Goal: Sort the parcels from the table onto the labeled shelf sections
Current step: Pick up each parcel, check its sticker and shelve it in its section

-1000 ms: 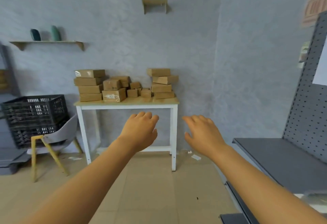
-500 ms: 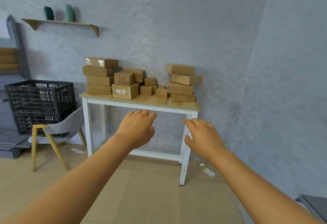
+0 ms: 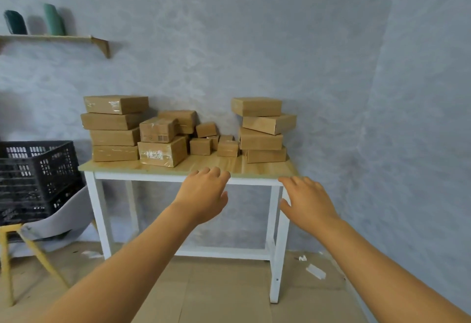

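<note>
Brown cardboard parcels stand on a white-legged wooden table (image 3: 254,168) against the wall. A tall stack (image 3: 114,129) is at the left. A stack of two taped boxes (image 3: 161,141) sits beside it, several small boxes (image 3: 216,141) are in the middle, and a leaning stack (image 3: 262,131) is at the right. My left hand (image 3: 204,195) reaches forward in front of the table's front edge, fingers apart, holding nothing. My right hand (image 3: 307,204) is also out, empty, near the table's right front leg. The labeled shelf is out of view.
A black plastic crate (image 3: 35,177) rests on a grey chair with yellow legs (image 3: 58,223) left of the table. A wall shelf (image 3: 51,38) holds two green vases. Small white scraps (image 3: 314,270) lie on the tan floor by the right table leg.
The view has turned left and moved closer to the table. The grey shelf and pegboard at the right have left the view. Both hands stay extended and empty.
</note>
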`<state>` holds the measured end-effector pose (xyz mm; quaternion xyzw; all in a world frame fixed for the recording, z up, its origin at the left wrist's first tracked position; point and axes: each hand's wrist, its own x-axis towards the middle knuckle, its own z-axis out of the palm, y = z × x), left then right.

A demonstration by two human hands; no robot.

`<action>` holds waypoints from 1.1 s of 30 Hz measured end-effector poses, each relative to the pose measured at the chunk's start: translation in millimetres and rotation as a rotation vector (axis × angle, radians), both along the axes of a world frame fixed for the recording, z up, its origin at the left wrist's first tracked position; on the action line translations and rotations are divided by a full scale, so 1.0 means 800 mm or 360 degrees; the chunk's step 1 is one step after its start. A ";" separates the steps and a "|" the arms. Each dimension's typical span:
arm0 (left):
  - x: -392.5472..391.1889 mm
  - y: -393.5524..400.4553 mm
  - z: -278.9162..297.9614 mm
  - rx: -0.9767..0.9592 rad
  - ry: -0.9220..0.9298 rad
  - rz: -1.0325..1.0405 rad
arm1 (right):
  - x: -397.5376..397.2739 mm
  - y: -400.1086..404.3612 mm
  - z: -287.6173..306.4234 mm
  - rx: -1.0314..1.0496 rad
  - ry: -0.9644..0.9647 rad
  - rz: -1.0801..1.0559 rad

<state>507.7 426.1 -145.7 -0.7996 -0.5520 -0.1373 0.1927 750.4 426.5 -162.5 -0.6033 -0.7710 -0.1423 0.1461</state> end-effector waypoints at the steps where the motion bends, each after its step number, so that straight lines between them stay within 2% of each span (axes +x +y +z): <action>1: 0.004 0.023 0.000 0.0008 0.0003 -0.0007 | 0.005 0.022 -0.001 0.0005 -0.0011 0.0003; 14: 0.083 0.338 0.009 0.0097 -0.0014 0.0060 | 0.086 0.347 0.006 0.0059 0.0032 0.0121; 24: 0.077 0.514 -0.006 0.0034 -0.0022 0.0128 | 0.094 0.519 0.003 0.0000 0.0058 0.0166; 29: 0.058 0.615 -0.015 0.0005 -0.0028 0.0157 | 0.087 0.606 0.009 -0.0005 0.0280 0.0132; 33: 0.035 0.700 -0.007 -0.0079 -0.0171 0.0210 | 0.067 0.683 0.022 -0.0074 0.0793 0.0098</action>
